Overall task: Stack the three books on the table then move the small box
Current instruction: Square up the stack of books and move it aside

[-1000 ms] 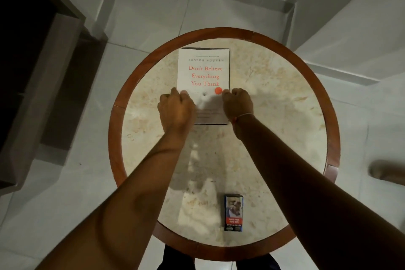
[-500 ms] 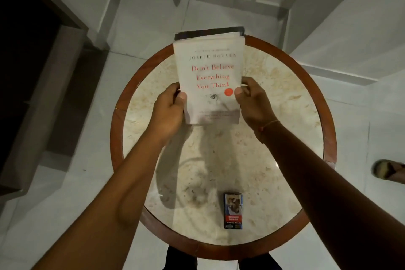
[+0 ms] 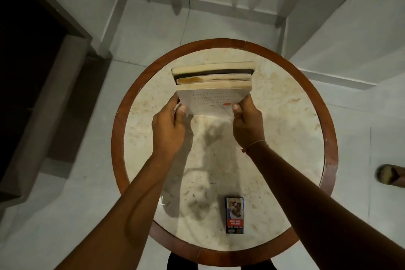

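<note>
Both hands grip three books above a round table.

The left hand (image 3: 168, 129) and right hand (image 3: 246, 124) pinch the books' (image 3: 211, 92) near corners, tilting the stack so its page edges show. The box (image 3: 234, 215) lies near the table's (image 3: 285, 138) front edge, well apart.

Three books (image 3: 213, 81) held together as one stack, tilted steeply, page edges facing camera; white front cover with orange lettering and dot. Small box (image 3: 234, 215) flat on table's near edge, dark blue, red label, well apart.
</note>
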